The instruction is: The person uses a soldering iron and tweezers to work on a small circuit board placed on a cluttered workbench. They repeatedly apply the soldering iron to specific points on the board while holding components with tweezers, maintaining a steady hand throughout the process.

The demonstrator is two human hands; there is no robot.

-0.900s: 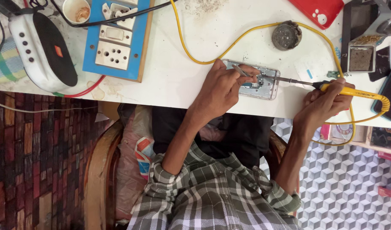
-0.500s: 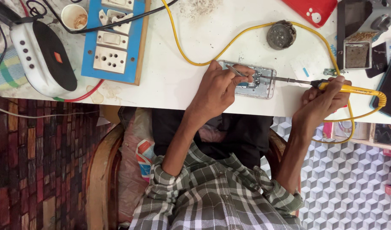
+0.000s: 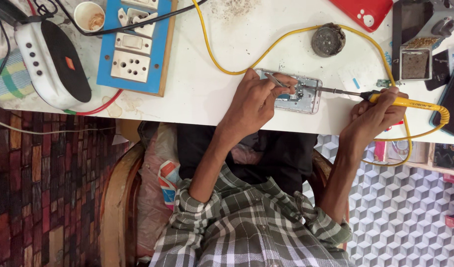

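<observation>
Left hand [image 3: 254, 101] rested on the opened phone [image 3: 297, 92], its grip closed around thin tweezers [image 3: 275, 80] whose tips met the exposed board. Right hand [image 3: 373, 116] had its grip wrapped fully round the yellow handle of the soldering iron [image 3: 385, 99], fingers curled shut on it.

The white counter [image 3: 212, 94] ran across the upper part of the view, stained and dusted with debris near its far edge. Below it showed a wooden chair [image 3: 115, 207], a dark patterned floor on one side and a cube-patterned floor on the other. On the counter, from largest to smallest: a white and black speaker [image 3: 51, 62] at one end; a blue switch and socket board [image 3: 135, 44] beside it; a red phone case [image 3: 360, 12] at the far edge; a grey holder with a sponge tray [image 3: 415, 59] near the right hand; a round dark tin [image 3: 328, 39] between the case and the phone; a small paper cup [image 3: 88, 15] by the socket board. A yellow cable [image 3: 247, 59] looped across the counter and back to the iron's handle.

The phone lay flat near the counter's front edge, between the two hands, long axis running along that edge. The iron lay almost parallel to the same edge, its metal tip pointing toward the left hand and reaching the phone's board, handle trailing away on the right.
</observation>
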